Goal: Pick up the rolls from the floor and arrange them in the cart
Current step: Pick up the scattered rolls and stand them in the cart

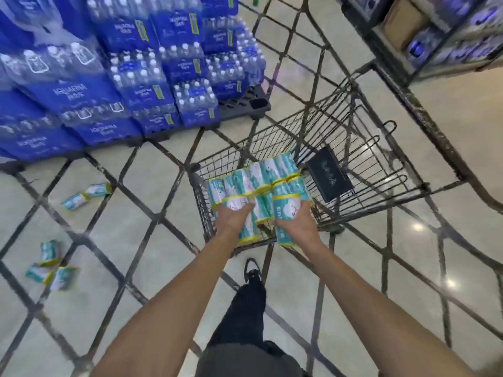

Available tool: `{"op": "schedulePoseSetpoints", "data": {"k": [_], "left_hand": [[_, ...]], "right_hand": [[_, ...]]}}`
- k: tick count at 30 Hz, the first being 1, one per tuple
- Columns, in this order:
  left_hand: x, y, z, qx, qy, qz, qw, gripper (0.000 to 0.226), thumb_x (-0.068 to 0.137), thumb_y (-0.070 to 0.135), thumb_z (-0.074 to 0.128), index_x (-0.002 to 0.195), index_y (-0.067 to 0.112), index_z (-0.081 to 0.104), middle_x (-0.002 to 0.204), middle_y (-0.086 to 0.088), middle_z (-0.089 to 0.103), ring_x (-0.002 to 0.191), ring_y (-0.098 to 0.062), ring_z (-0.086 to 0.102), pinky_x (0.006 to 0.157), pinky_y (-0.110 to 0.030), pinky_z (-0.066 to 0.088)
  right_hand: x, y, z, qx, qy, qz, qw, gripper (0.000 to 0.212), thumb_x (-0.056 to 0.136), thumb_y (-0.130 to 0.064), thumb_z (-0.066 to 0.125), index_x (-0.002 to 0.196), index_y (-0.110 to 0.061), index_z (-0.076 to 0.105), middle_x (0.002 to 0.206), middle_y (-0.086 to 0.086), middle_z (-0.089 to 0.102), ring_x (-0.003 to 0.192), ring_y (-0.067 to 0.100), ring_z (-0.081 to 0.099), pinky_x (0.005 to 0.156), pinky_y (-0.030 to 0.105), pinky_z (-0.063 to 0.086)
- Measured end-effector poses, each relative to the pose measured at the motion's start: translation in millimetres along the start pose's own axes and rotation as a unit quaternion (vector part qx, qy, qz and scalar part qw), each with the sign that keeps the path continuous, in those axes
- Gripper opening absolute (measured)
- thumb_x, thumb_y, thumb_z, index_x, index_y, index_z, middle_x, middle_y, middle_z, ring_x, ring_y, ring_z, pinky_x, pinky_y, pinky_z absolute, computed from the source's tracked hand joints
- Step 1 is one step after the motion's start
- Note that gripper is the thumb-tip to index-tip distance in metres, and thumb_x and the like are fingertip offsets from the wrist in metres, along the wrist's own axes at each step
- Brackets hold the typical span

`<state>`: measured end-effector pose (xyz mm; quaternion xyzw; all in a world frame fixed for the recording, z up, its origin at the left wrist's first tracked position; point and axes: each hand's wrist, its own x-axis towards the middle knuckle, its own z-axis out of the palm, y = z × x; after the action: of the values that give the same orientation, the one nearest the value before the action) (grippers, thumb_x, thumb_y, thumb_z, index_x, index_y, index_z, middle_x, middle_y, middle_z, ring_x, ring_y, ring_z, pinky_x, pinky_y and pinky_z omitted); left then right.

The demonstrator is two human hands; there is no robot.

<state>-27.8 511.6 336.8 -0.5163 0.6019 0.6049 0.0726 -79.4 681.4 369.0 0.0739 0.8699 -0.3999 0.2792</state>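
Blue water-bottle packs (141, 85) stacked on pallet (245, 103), black box (329, 174), shelf unit (435, 36) far right

Fingertips of left hand (233, 216) and right hand (295, 223) hiding under rolls (255, 183) in cart (362, 148); grip unclear. Print on rolls too blurred for reading. Loose rolls on floor (51, 263) left of cart smearing together, count uncertain. Water packs (109, 77) beyond cart running off top and left edges. Shelf (441, 36) right of cart blurring, cut by edge.

Rolls (255, 183) fill the near end of the cart (362, 170); its far end holds only a black box (329, 178). Stacked water packs (114, 77) wall off the floor's left side.
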Motion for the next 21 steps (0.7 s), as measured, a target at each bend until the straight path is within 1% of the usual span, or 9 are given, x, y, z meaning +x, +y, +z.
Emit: {"op": "schedulePoseSetpoints", "data": {"k": [5,7,8,10,13,14,16,18,21], "left_hand": [[68.9,9.1,51.3,0.009,0.012,-0.055,0.998,0.124,0.079,0.055,0.079,0.160,0.005,0.000,0.163,-0.014,0.025,0.147,-0.032,0.032,0.115,-0.043,0.037],[87.5,4.8,69.2,0.024,0.009,-0.077,0.997,0.127,0.080,0.056,0.077,0.159,0.007,-0.008,0.166,-0.014,0.015,0.151,-0.032,0.023,0.119,-0.045,0.030],[98.3,1.5,79.1,0.025,0.008,-0.088,0.996,0.127,0.080,0.057,0.077,0.159,0.008,-0.011,0.167,-0.013,0.012,0.152,-0.032,0.019,0.121,-0.046,0.027],[120.6,-6.6,98.9,0.037,0.025,-0.109,0.993,0.127,0.081,0.056,0.077,0.159,0.007,-0.011,0.167,-0.013,0.015,0.152,-0.032,0.021,0.121,-0.043,0.027],[152.9,-29.0,126.5,0.052,0.034,-0.141,0.988,0.126,0.081,0.053,0.077,0.158,0.007,-0.011,0.166,-0.015,0.018,0.150,-0.033,0.025,0.120,-0.042,0.029],[161.9,-36.5,135.5,0.054,0.036,-0.150,0.986,0.125,0.082,0.052,0.077,0.158,0.006,-0.011,0.165,-0.016,0.018,0.150,-0.032,0.025,0.120,-0.041,0.029],[180.9,-48.5,151.4,0.076,0.058,-0.164,0.982,0.122,0.084,0.051,0.076,0.159,0.004,-0.008,0.164,-0.016,0.022,0.149,-0.031,0.028,0.117,-0.039,0.030],[198.8,-57.8,165.9,0.087,0.070,-0.182,0.977,0.121,0.084,0.052,0.075,0.159,0.004,-0.007,0.164,-0.017,0.021,0.149,-0.032,0.027,0.117,-0.038,0.029],[221.6,-68.0,177.0,0.080,0.088,-0.183,0.976,0.120,0.082,0.051,0.077,0.159,0.005,-0.003,0.163,-0.019,0.023,0.148,-0.032,0.030,0.116,-0.037,0.030]], "right_hand": [[94.8,0.3,9.8,-0.051,-0.033,0.017,0.998,0.082,0.072,-0.027,0.092,0.132,-0.012,0.039,0.111,0.002,0.057,0.095,0.020,0.058,0.073,0.025,0.038],[127.3,8.9,18.7,-0.077,-0.047,0.028,0.996,0.086,0.071,-0.028,0.092,0.134,-0.009,0.038,0.116,0.006,0.060,0.099,0.021,0.061,0.074,0.025,0.040],[144.5,16.1,24.2,-0.088,-0.050,0.032,0.994,0.089,0.070,-0.029,0.093,0.136,-0.008,0.037,0.121,0.010,0.060,0.105,0.025,0.063,0.077,0.028,0.043],[174.3,29.1,35.9,-0.119,-0.063,0.042,0.990,0.100,0.072,-0.034,0.091,0.146,-0.008,0.030,0.139,0.019,0.049,0.123,0.034,0.056,0.090,0.035,0.048],[211.0,48.9,54.0,-0.160,-0.102,0.065,0.980,0.116,0.079,-0.044,0.085,0.160,-0.006,0.010,0.157,0.025,0.028,0.145,0.037,0.034,0.110,0.039,0.037],[222.5,55.0,60.4,-0.174,-0.108,0.067,0.976,0.116,0.079,-0.048,0.084,0.159,-0.005,0.011,0.157,0.025,0.029,0.146,0.038,0.032,0.112,0.040,0.035],[246.3,67.6,75.8,-0.199,-0.102,0.053,0.973,0.115,0.076,-0.055,0.083,0.156,-0.003,0.019,0.150,0.024,0.038,0.140,0.041,0.039,0.112,0.044,0.036],[265.9,79.0,86.8,-0.222,-0.094,0.043,0.970,0.115,0.071,-0.061,0.081,0.154,-0.004,0.025,0.144,0.021,0.047,0.133,0.042,0.047,0.107,0.048,0.044],[288.8,86.5,101.0,-0.257,-0.098,0.022,0.961,0.112,0.070,-0.061,0.078,0.153,-0.007,0.027,0.145,0.018,0.046,0.133,0.040,0.047,0.105,0.046,0.045]]}}
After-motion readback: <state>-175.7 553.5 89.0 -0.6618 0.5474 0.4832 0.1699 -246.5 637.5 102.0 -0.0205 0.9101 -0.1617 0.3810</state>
